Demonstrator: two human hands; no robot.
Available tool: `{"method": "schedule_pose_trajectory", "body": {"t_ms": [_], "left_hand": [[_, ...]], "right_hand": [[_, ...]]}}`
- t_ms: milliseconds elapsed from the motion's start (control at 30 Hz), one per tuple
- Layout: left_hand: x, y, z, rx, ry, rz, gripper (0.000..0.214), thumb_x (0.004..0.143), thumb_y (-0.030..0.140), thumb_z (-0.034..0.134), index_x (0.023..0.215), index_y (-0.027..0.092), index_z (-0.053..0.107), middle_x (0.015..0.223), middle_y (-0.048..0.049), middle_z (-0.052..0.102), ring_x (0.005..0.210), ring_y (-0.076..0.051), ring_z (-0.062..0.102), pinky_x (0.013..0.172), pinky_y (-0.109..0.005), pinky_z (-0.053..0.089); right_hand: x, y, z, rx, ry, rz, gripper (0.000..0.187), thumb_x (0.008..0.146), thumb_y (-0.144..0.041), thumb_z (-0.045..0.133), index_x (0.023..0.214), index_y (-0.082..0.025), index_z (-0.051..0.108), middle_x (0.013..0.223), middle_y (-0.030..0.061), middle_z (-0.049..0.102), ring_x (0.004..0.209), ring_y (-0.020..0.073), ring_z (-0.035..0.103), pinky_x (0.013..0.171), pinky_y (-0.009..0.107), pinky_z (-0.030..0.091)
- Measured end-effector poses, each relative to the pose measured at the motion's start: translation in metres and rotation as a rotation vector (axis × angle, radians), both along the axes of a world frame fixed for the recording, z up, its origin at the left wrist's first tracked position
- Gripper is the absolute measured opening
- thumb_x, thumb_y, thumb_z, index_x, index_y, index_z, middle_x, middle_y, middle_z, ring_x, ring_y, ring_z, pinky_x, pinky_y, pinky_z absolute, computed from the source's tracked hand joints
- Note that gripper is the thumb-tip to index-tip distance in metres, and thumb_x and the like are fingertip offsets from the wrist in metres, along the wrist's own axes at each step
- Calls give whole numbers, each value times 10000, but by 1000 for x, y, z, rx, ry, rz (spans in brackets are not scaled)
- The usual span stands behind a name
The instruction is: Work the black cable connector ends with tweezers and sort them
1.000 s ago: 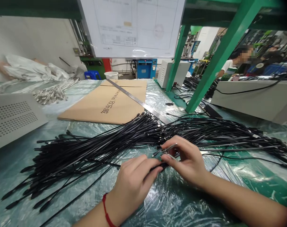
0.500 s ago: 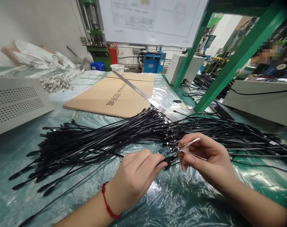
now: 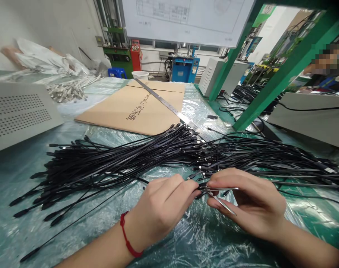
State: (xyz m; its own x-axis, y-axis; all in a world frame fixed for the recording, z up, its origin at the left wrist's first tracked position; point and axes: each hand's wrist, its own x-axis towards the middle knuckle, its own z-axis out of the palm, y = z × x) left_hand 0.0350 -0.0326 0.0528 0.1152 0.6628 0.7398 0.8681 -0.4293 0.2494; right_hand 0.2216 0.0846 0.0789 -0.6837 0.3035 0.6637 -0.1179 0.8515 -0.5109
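Observation:
My left hand (image 3: 169, 203), with a red cord bracelet (image 3: 126, 234) at the wrist, is closed in a pinch on the black end of a cable (image 3: 202, 184). Just to its right, my right hand (image 3: 256, 203) grips a small V-shaped metal tool (image 3: 224, 204) with two thin arms spread toward the palm. The tool's narrow end meets the cable end at my left fingertips; the exact contact is too small to make out. Right behind both hands lies a large bundle of black cables (image 3: 110, 160), with more black cables (image 3: 264, 154) on the right.
Flat cardboard (image 3: 158, 119) lies behind the cables, a long steel ruler (image 3: 169, 106) across it. Grey metal housings stand at left (image 3: 21, 115) and right (image 3: 314, 115). A green post (image 3: 287, 70) slants at right. Clear plastic sheeting (image 3: 108, 238) covers the table. Another person is at far right.
My right hand has turned, and the metal tool's arms now point lower. The tool's narrow end has moved left and down, closer to my left fingertips. The camera view has tilted slightly down.

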Motion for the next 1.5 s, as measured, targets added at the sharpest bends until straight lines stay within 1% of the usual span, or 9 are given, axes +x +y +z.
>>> {"method": "schedule_pose_trajectory", "body": {"t_ms": [467,833,1000,1100,1233,1300,1367,1433,1500], "left_hand": [[0,0,2,19,21,4,117,973,140,610,1088,132,632,763,-12,642,630,-157,585,567,-313,469],[1,0,2,19,33,-3,101,995,142,573,1078,127,628,774,-23,662,648,-154,607,586,-299,472],[0,0,-1,-1,-11,-4,110,987,161,600,1093,151,625,787,-14,657,658,-149,590,608,-294,457],[-1,0,-3,-14,-49,-8,91,997,182,590,1081,163,618,791,-11,652,655,-142,578,607,-287,443],[-3,2,-3,-20,-34,-27,186,998,245,606,1162,157,605,790,-8,637,640,-137,545,598,-284,433],[-5,3,-2,-13,-15,-39,222,999,233,603,1208,159,602,769,-1,619,632,-133,535,589,-279,431],[-6,4,-1,18,-2,-45,182,1005,192,578,1178,159,624,733,6,595,613,-128,525,573,-269,426],[-7,4,1,46,5,-46,136,1008,166,558,1108,156,648,704,7,582,594,-125,516,556,-264,420],[-6,4,3,54,4,-42,118,1005,169,561,1071,149,657,698,4,586,589,-127,516,551,-268,420]], "right_hand": [[-1,0,2,86,-20,-14,282,825,-110,760,1081,-196,682,907,47,733,838,150,711,750,257,614],[-2,1,5,161,-39,-15,257,822,-126,766,1055,-213,698,858,25,760,784,153,740,722,243,630],[-1,6,-5,13,34,-70,241,829,-172,766,1046,-236,683,880,31,728,789,161,710,704,280,602],[-3,6,-9,-128,-40,-130,232,865,-197,734,1078,-242,653,912,28,722,795,144,709,692,247,584],[-12,3,-5,-516,-155,-80,164,928,-299,669,1056,-210,617,737,-7,670,614,100,657,537,186,526],[-18,3,-4,-760,-164,-13,220,933,-377,658,1037,-194,596,653,-39,608,505,78,587,465,175,492],[-22,3,-5,-898,-193,35,271,924,-423,661,1030,-185,587,630,-51,580,466,71,553,433,174,478],[-22,4,-8,-833,-206,-8,255,916,-404,676,1013,-178,611,685,-22,615,540,86,597,483,187,514],[-18,5,-11,-587,-126,-96,183,901,-326,701,1001,-182,651,834,35,678,723,125,668,621,228,575]]}}
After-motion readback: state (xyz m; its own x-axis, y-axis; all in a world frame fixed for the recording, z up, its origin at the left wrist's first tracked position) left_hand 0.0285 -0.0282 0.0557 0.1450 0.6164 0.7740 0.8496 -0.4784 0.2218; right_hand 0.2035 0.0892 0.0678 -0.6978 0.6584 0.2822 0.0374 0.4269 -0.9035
